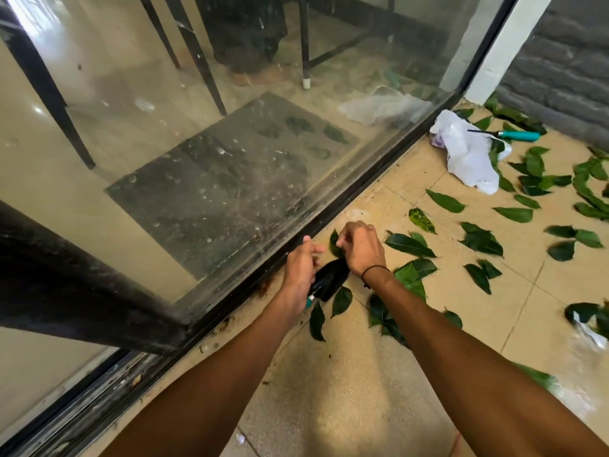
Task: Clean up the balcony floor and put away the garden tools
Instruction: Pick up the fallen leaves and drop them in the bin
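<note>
Both hands worked close together at the foot of the sliding glass door [204, 166], near its black bottom track [329, 222]. The left hand [300, 272] held a small black trowel [331, 280] by its teal handle, fingers curled round the grip, with the blade pointing away from the person and just above the balcony floor [346, 390]. The right hand [361, 247] hovered over the blade tip, fingers bent and seemingly pinching a leaf [334, 242] beside the track; whether the grip was secure could not be confirmed.

Loose green leaves [410, 245] lay scattered across the tiles to the right and far right. A white plastic bag [468, 153] lay crumpled at the far right near the door corner, and a second teal-handled tool [514, 135] rested just beyond it, by the grey wall [560, 77].

Assessment: the step in hand appeared to be loading leaves onto the trowel, and the clean-up was at an early stage, since most leaves remained on the floor and neither tool was stowed. To do it well, the blade should be kept flat and low against the tile so the leaf slides on rather than off, and the right hand should press each leaf down before lifting. Debris lodged along the track merits attention. Carrying loads to the bag level would limit spillage.
</note>
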